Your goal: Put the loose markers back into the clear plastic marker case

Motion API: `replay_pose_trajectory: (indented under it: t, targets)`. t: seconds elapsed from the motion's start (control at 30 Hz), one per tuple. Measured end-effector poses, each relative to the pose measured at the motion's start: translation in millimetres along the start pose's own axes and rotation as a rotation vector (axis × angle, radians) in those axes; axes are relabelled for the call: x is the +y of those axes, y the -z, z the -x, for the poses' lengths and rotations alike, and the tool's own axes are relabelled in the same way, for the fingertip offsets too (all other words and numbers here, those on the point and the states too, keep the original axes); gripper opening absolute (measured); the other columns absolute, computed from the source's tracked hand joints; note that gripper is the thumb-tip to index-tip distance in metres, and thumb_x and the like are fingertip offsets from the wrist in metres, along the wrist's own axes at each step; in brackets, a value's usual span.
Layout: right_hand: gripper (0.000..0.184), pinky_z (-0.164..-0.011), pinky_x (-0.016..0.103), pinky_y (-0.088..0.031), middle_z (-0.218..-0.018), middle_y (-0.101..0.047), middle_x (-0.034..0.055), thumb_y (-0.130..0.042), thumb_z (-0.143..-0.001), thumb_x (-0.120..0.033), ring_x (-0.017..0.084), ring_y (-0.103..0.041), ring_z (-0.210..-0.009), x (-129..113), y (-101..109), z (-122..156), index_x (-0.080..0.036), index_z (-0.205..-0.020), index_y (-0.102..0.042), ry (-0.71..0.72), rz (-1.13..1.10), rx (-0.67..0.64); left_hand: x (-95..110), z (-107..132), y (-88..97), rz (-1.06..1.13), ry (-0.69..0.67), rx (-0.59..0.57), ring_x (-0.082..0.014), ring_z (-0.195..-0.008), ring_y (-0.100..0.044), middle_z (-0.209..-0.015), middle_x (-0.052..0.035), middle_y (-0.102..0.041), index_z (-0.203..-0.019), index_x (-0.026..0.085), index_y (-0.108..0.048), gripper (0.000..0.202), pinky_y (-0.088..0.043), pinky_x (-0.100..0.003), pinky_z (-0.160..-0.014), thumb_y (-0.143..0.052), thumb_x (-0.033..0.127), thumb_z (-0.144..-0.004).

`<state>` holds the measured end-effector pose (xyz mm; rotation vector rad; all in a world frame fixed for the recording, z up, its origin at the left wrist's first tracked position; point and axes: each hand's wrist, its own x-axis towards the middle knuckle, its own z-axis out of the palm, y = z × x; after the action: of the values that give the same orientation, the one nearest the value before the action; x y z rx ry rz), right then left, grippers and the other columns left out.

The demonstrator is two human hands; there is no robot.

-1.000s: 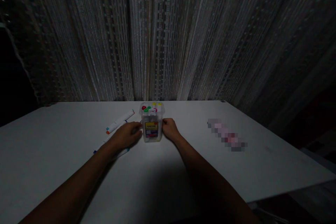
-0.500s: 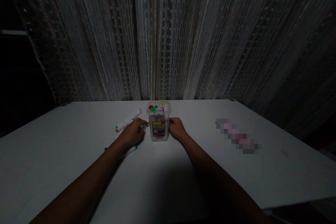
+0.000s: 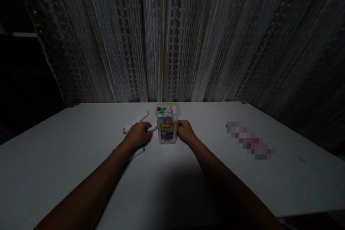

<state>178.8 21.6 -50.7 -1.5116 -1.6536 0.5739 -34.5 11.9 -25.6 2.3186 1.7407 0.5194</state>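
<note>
A clear plastic box (image 3: 167, 138) with a yellow and blue label stands upright on the table. Inside it are several markers (image 3: 169, 106) with red, green, yellow and pink ends. My left hand (image 3: 138, 133) is closed around a white marker (image 3: 152, 128), whose free end points at the left wall of the box; whether it touches the wall I cannot tell. At the box's right side, my right hand (image 3: 185, 131) has its fingers curled against the wall, the fingertips partly hidden. White markers (image 3: 140, 116) with blue and orange ends lie beyond my left hand, and another marker (image 3: 138, 152) is partly behind my left forearm.
The white table (image 3: 205, 172) reaches back to a hanging patterned curtain (image 3: 172, 43). A pixelated pinkish object (image 3: 248, 140) lies on the right of the table. The room is dim, and my arms shade the near part of the tabletop.
The view has shifted slightly, so the box and hands sit a little further right. The white marker in my left hand now shows more plainly between my fingers and the box.
</note>
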Motion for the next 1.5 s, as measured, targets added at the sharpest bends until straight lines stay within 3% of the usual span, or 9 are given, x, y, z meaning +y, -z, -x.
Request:
replay_pose_trajectory:
  t: [0.37, 0.67, 0.83, 1.2, 1.5]
  targets:
    - [0.022, -0.063, 0.024, -0.042, -0.07, -0.069, 0.0034, -0.049, -0.075, -0.017, 0.016, -0.059, -0.068, -2.8, 1.1, 0.8, -0.014, -0.073, -0.07, 0.004, 0.012, -0.009, 1.3, -0.2, 1.0, -0.048, 0.012, -0.009, -0.0222, -0.078, -0.063, -0.084, -0.0071, -0.069, -0.086, 0.019, -0.064, 0.025, -0.039, -0.028, -0.063, -0.05, 0.036, -0.074]
    - [0.028, -0.075, 0.023, -0.04, -0.106, -0.065, 0.0089, -0.046, -0.079, -0.018, 0.018, -0.059, -0.095, -11.5, 10.1, 5.5, -0.018, -0.097, -0.067, 0.003, 0.259, 0.073, 2.0, 2.1, 1.6, 0.041, -0.045, -0.08, -0.0196, -0.072, -0.062, -0.078, -0.0044, -0.069, -0.085, 0.019, -0.066, 0.022, -0.038, -0.026, -0.06, -0.055, 0.034, -0.072]
    - [0.026, -0.072, 0.025, -0.041, -0.103, -0.067, 0.01, -0.047, -0.079, -0.021, 0.02, -0.061, -0.093, -11.5, 11.0, 6.6, -0.019, -0.091, -0.07, -0.004, 0.345, 0.008, -1.2, -0.6, -1.4, 0.043, -0.08, -0.123, -0.0202, -0.074, -0.062, -0.08, -0.0041, -0.069, -0.086, 0.02, -0.067, 0.022, -0.039, -0.027, -0.061, -0.055, 0.031, -0.072]
    - [0.024, -0.069, 0.024, -0.041, -0.101, -0.067, 0.0095, -0.051, -0.077, -0.019, 0.02, -0.061, -0.09, -12.8, 10.2, 7.0, -0.019, -0.09, -0.07, -0.004, 0.337, -0.005, -0.3, 0.8, -0.5, 0.07, -0.106, -0.129, -0.0209, -0.078, -0.062, -0.086, -0.005, -0.069, -0.098, 0.02, -0.067, 0.03, -0.042, -0.028, -0.066, -0.054, 0.028, -0.071]
    - [0.026, -0.068, 0.024, -0.041, -0.1, -0.068, 0.0098, -0.052, -0.074, -0.019, 0.021, -0.062, -0.089, -12.9, 11.0, 7.1, -0.018, -0.094, -0.07, 0.0, 0.348, -0.026, -3.4, -1.3, -3.0, 0.062, -0.116, -0.105, -0.0236, -0.084, -0.062, -0.091, -0.0072, -0.069, -0.091, 0.019, -0.066, 0.025, -0.043, -0.03, -0.073, -0.054, 0.029, -0.072]
